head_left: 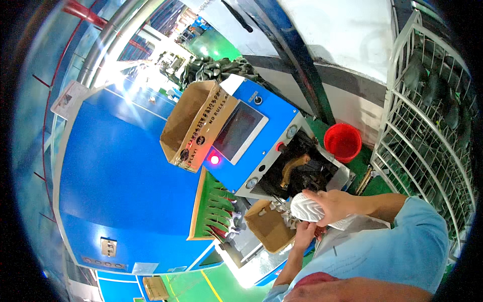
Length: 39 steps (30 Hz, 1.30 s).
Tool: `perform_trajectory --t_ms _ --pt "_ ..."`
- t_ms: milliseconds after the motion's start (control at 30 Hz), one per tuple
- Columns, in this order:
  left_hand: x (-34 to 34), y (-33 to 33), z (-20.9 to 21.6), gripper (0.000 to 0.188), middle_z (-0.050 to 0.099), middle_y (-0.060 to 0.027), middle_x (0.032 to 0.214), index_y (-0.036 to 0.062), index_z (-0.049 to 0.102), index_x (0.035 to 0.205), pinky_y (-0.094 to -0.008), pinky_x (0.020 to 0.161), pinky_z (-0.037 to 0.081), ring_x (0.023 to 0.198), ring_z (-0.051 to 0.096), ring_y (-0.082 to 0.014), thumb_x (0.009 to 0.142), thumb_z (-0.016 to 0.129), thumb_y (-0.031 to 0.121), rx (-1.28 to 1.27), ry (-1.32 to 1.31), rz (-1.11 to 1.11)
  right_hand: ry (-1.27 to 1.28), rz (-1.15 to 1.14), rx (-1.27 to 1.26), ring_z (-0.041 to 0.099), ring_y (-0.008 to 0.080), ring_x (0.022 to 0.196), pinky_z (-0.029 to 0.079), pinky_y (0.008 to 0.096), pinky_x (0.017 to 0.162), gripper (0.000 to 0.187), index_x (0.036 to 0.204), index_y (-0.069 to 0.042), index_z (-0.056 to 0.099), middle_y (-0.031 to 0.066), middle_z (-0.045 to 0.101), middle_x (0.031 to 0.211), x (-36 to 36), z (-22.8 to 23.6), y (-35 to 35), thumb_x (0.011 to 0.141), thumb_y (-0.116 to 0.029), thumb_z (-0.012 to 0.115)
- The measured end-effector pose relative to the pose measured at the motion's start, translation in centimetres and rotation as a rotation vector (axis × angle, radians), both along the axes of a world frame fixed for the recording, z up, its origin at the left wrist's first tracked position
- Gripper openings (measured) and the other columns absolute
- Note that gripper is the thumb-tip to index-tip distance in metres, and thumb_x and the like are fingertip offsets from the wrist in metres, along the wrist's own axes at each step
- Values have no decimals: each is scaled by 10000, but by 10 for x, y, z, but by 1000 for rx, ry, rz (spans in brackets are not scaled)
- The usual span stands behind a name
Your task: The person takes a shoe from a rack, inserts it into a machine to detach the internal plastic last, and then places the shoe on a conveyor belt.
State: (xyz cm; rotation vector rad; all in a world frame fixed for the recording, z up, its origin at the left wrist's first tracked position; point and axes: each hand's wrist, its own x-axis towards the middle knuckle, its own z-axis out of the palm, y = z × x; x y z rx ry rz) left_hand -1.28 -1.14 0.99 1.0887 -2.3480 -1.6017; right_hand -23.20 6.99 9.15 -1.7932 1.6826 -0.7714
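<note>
One white shoe (305, 208) is held beside the right edge of a cardboard box (262, 227), right hand (332, 205) clamped on it, left hand (305, 234) partly hidden, grip unclear; slackening fingers could drop it.

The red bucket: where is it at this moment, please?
In the head view, the red bucket stands right of centre, between the blue machine and the white wire rack.

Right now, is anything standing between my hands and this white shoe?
Nothing visible. Your right hand is directly on the white shoe, and your left hand is right at its lower edge, though its fingers are partly hidden. The open cardboard box sits off to the left, not between them.
</note>
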Motion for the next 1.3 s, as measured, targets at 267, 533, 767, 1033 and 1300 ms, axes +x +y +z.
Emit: perform_trajectory --t_ms 267,533,767,1033,1300 --pt "-35 40 -23 395 528 -63 519 72 573 677 -302 426 309 403 406 -159 976 483 313 731 709 461 -1815 -145 437 693 292 1042 552 426 956 730 1413 -14 520 200 688 1198 -83 -179 29 770 -276 745" --pt "-24 10 -27 703 539 -240 1355 9 474 1359 -555 1052 468 1173 607 -351 1009 454 619 1204 402 591 -1708 -125 441 612 243 1207 486 400 1045 829 1511 -18 414 165 590 1378 -62 -103 40 782 -229 747" --pt "-18 24 -49 539 667 -98 1054 -25 504 1308 -332 745 554 850 663 -201 1011 623 409 638 379 471 -1486 -203 572 585 241 1257 455 367 1077 955 1584 -41 312 137 556 1440 -47 -123 28 743 -124 756" --pt "-14 29 -69 388 641 -70 1004 2 499 1296 -291 806 478 912 584 -133 1043 587 283 396 370 316 -809 -573 183 476 264 1368 355 349 1138 1014 1601 -35 247 180 450 1529 -45 -117 -34 745 -205 764" --pt "-62 -25 -114 312 612 -44 1150 62 481 1271 -281 935 460 1033 564 -124 1073 529 299 815 658 541 39 -480 253 599 434 1212 467 418 1035 1164 1610 -30 144 338 540 1375 -21 -70 -129 710 -395 787"
